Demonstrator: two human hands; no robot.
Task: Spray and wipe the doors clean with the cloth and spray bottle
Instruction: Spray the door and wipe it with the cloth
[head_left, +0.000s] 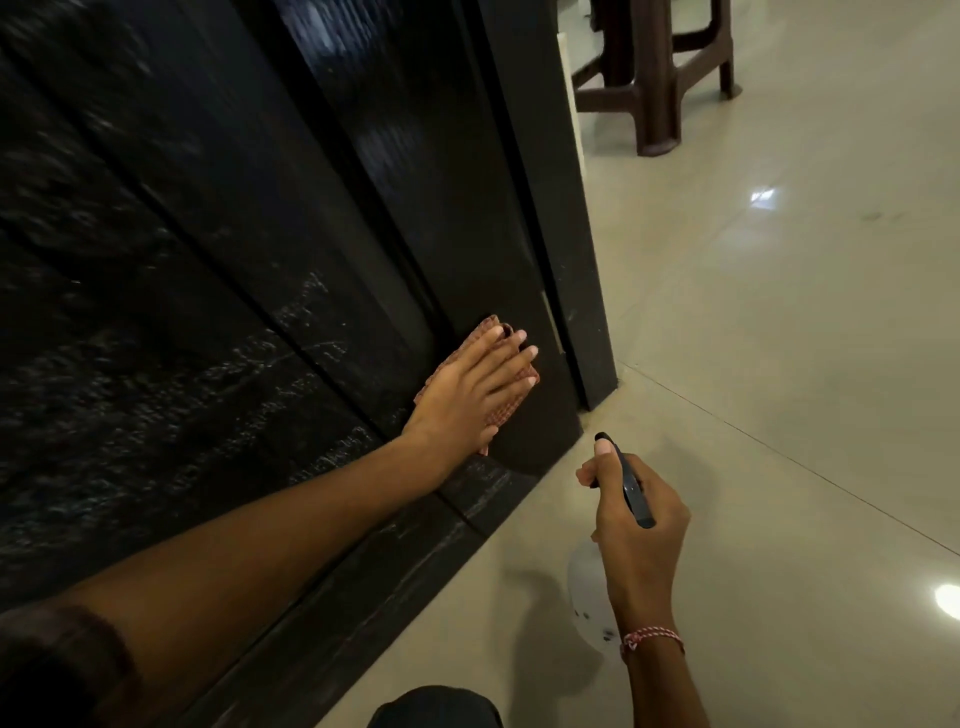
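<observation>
Low on the dark door, near its bottom right corner: left hand flat, fingers spread, pressing the folded reddish cloth against the panel. Just beside, above the pale tiled floor: right hand closed around the black trigger head of the spray bottle, white body hanging below the fist. Farther, top right corner: brown stool.
</observation>
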